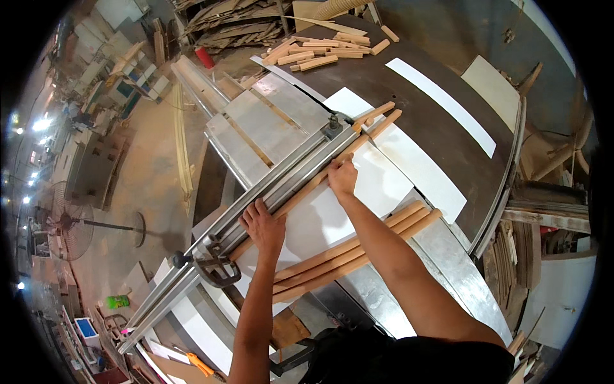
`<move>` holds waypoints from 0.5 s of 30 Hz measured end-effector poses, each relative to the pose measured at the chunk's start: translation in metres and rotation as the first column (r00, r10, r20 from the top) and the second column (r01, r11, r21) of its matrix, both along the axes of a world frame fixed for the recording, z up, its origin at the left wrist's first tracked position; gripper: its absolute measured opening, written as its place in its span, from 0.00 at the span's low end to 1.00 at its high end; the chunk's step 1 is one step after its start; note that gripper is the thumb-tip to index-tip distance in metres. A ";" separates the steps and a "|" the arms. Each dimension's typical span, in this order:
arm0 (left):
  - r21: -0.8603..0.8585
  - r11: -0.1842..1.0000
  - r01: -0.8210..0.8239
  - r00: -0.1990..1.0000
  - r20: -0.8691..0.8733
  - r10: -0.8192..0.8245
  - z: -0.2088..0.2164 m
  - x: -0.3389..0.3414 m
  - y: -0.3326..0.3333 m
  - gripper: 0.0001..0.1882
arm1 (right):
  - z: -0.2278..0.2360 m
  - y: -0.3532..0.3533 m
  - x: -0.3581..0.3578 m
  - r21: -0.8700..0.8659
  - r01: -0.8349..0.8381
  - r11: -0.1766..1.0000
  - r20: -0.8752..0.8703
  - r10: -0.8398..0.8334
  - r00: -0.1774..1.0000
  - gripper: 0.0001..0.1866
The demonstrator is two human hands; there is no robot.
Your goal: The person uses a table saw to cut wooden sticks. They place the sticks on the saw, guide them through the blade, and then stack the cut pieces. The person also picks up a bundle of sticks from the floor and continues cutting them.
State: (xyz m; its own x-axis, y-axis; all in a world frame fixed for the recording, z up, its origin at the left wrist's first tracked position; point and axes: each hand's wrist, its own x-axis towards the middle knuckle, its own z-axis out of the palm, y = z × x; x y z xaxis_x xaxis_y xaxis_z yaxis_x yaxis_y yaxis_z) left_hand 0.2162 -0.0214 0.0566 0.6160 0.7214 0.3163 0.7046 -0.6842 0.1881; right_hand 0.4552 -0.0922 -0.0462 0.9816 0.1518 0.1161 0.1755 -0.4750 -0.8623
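Note:
A long wooden strip (303, 193) lies along the metal fence (246, 206) of a sliding table saw, over a white board (320, 223). My left hand (263, 229) is closed on the strip's nearer part, its fingertips against the fence. Farther up, my right hand (343, 176) grips the same strip, fingers curled around it. Beyond that hand, the ends of two strips (387, 125) reach past the fence's far end; the blade cannot be made out. Three more wooden strips (358, 251) lie side by side under my right forearm.
Short cut wood pieces (318, 63) are heaped on the dark table (409, 102) at the far side. A clamp-like metal handle (217, 262) stands by the fence's near end. Orange-handled pliers (199, 363) lie at lower left. A standing fan (67, 221) is on the left.

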 end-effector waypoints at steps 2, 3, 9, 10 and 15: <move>-0.008 1.000 -0.012 1.000 0.014 0.012 0.003 -0.003 0.002 0.42 | 0.000 0.007 -0.006 -0.008 0.002 1.000 -0.031 -0.002 1.000 0.29; -0.004 1.000 -0.009 1.000 0.026 0.009 0.006 -0.004 0.002 0.42 | 0.002 0.008 -0.006 -0.008 0.001 1.000 -0.043 -0.002 0.999 0.30; -0.002 1.000 -0.026 0.997 0.070 0.026 0.004 -0.011 -0.001 0.41 | 0.012 0.004 -0.006 0.030 -0.089 0.996 -0.198 0.093 0.976 0.29; 0.009 1.000 -0.014 0.996 0.092 0.013 0.005 -0.007 0.001 0.41 | 0.011 0.007 0.000 0.014 -0.061 0.998 -0.117 0.062 0.991 0.23; -0.004 1.000 -0.001 0.995 0.100 0.001 0.003 -0.007 0.002 0.40 | 0.019 0.001 -0.008 0.037 -0.017 0.999 -0.168 0.023 0.986 0.14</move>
